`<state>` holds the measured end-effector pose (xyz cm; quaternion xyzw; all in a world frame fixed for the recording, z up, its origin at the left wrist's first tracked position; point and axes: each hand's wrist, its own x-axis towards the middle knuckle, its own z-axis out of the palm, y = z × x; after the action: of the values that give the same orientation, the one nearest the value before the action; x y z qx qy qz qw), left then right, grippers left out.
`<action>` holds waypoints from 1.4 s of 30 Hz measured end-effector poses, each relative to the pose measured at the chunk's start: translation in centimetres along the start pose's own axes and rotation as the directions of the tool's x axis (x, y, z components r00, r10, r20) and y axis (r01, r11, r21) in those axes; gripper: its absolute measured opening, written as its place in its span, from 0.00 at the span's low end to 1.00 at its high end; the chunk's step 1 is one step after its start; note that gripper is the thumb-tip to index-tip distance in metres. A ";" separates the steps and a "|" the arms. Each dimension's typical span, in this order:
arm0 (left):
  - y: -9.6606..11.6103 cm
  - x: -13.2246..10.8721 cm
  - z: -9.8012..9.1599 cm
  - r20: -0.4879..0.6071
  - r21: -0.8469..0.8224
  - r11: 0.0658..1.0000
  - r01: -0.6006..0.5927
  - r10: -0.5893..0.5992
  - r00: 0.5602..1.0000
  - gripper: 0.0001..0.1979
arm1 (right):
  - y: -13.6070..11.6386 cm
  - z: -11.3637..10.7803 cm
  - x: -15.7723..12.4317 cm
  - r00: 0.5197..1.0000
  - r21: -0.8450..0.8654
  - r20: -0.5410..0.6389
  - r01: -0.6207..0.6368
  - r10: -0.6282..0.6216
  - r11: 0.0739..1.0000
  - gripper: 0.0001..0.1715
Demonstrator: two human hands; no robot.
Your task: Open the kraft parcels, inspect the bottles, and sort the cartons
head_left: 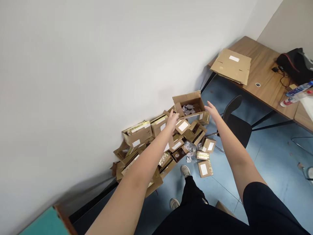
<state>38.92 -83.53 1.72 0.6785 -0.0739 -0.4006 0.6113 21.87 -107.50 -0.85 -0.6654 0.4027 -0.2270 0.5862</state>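
Both my arms stretch out toward an open cardboard box point(189, 101) with crumpled grey wrapping inside, which sits on top of a pile of boxes point(156, 143) against the white wall. My left hand point(172, 120) is at the box's left flap, fingers curled near it, and I cannot tell whether it touches. My right hand point(211, 110) hovers just right of the box with fingers spread, holding nothing.
A black chair point(236, 122) stands right of the pile on the blue floor. A wooden desk point(262, 70) at the right carries flattened cardboard point(231, 66), a black bag point(294, 63) and plastic bottles point(297, 94). My feet point(181, 186) stand near loose small boxes.
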 end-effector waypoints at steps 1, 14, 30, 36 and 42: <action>-0.2 0.3 0.1 -0.010 0.008 1.000 0.029 -0.029 1.000 0.46 | 0.7 -0.6 0.4 0.998 -0.019 -0.057 -0.029 0.027 0.999 0.43; -12.8 -11.4 -8.1 -0.093 0.066 0.947 0.314 -0.307 0.947 0.39 | 9.6 -1.0 -11.6 0.979 0.098 -0.007 -0.200 0.201 0.975 0.46; -21.4 -35.5 -19.5 -0.379 -0.400 0.887 0.228 -0.388 0.840 0.33 | 7.4 17.6 -24.3 0.788 -0.070 0.590 -0.167 0.176 0.984 0.47; -25.4 -46.9 -21.9 -0.596 -0.584 0.811 -0.032 -0.402 0.695 0.28 | 5.4 27.4 -33.5 0.471 -0.168 0.872 0.038 0.131 0.985 0.38; -31.0 -58.6 -22.5 -0.759 -0.622 0.713 -0.324 -0.445 0.476 0.27 | 4.0 34.3 -45.6 0.132 -0.189 0.977 0.196 0.165 0.962 0.39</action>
<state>1.91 -24.14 -0.81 0.5008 0.4326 -0.0147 0.7495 21.22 -50.34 -4.19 -0.7261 -0.0642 0.3194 0.6055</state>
